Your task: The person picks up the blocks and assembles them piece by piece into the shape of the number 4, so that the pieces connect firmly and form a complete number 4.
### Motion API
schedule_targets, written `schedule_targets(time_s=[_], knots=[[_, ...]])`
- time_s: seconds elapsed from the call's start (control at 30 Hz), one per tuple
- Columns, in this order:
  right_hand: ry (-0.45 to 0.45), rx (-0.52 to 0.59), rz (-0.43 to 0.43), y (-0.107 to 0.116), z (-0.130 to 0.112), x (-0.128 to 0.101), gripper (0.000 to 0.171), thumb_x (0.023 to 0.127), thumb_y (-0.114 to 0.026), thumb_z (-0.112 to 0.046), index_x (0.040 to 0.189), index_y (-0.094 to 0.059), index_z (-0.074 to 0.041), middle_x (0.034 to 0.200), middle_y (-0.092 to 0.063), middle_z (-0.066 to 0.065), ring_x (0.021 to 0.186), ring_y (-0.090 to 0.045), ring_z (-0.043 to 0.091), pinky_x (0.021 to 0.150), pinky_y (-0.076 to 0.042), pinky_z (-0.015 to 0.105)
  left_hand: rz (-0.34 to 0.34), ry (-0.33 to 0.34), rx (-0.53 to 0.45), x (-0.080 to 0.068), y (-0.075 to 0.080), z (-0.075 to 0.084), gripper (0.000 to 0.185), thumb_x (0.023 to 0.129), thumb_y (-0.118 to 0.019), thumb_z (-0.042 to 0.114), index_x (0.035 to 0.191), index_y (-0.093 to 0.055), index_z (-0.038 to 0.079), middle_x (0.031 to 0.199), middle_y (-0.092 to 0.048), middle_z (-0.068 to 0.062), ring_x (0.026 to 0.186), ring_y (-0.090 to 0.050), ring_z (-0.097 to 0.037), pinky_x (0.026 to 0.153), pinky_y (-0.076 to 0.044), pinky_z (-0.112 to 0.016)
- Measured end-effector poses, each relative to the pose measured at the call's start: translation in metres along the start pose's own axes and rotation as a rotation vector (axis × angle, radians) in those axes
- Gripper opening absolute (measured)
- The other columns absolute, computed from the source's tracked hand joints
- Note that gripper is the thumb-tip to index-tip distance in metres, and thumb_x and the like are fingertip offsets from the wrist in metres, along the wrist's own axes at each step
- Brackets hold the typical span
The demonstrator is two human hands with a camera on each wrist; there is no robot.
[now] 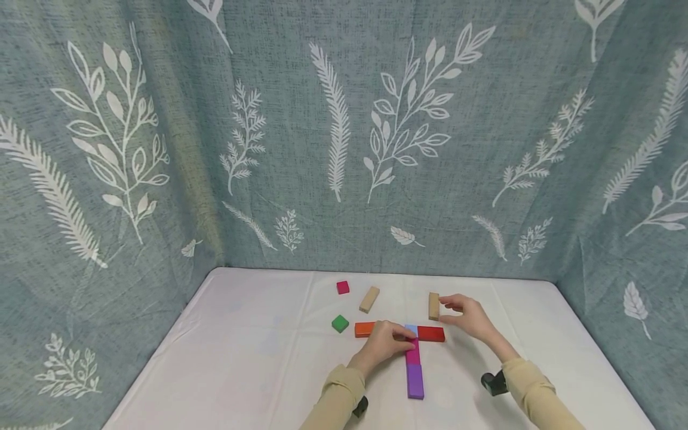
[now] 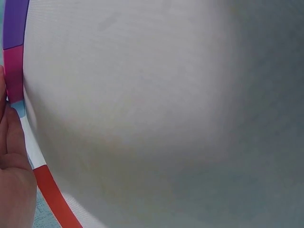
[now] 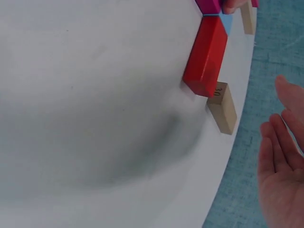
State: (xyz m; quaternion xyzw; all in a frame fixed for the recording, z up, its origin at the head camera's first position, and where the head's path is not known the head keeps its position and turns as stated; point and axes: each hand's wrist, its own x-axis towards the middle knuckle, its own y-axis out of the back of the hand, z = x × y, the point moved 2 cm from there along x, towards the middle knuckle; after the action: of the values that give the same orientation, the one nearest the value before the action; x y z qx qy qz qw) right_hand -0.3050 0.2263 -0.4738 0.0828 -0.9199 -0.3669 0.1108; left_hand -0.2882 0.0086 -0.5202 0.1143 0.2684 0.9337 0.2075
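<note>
My left hand reaches in from the left, its fingertips touching the row where a light blue block meets a magenta block. A purple block continues this row toward me. To the left of the light blue piece lies an orange block, partly behind the hand; a red block extends to its right. My right hand has thumb and fingers spread, close beside a plain wooden block. In the right wrist view that wooden block stands apart from the palm.
Farther back on the white table are a small crimson block, another plain wooden block and a green block. A grey-green curtain with white leaf patterns hangs behind the table and along both sides.
</note>
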Motion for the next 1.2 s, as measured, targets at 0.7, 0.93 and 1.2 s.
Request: schedule_targets(time_s=[0.7, 0.93, 1.2], knots=[[-0.081, 0.022, 0.067, 0.001, 0.012, 0.021, 0.045, 0.085, -0.068, -0.007, 0.124, -0.055, 0.011, 0.122, -0.059, 0.029, 0.11, -0.058, 0.042, 0.096, -0.047, 0.049, 0.018, -0.017, 0.003, 0.0, 0.001, 0.0, 0.019, 0.079, -0.077, 0.014, 0.097, -0.076, 0.01, 0.095, -0.075, -0.001, 0.095, -0.067, -0.009, 0.085, -0.052, -0.02], [-0.132, 0.066, 0.056, 0.001, 0.02, 0.021, 0.05, 0.085, -0.068, -0.011, 0.127, -0.052, 0.01, 0.127, -0.056, 0.029, 0.114, -0.055, 0.042, 0.099, -0.045, 0.05, 0.022, -0.025, 0.008, 0.0, 0.001, -0.002, 0.019, 0.079, -0.077, 0.014, 0.097, -0.077, 0.011, 0.094, -0.075, 0.0, 0.095, -0.067, -0.009, 0.085, -0.052, -0.02], [-0.166, 0.047, 0.009, -0.002, 0.025, 0.019, 0.055, 0.084, -0.07, -0.012, 0.13, -0.05, 0.01, 0.13, -0.053, 0.029, 0.116, -0.054, 0.043, 0.097, -0.046, 0.049, 0.014, -0.028, 0.011, -0.002, -0.002, -0.002, 0.019, 0.078, -0.077, 0.013, 0.097, -0.077, 0.01, 0.095, -0.075, 0.0, 0.095, -0.067, -0.009, 0.084, -0.052, -0.019]])
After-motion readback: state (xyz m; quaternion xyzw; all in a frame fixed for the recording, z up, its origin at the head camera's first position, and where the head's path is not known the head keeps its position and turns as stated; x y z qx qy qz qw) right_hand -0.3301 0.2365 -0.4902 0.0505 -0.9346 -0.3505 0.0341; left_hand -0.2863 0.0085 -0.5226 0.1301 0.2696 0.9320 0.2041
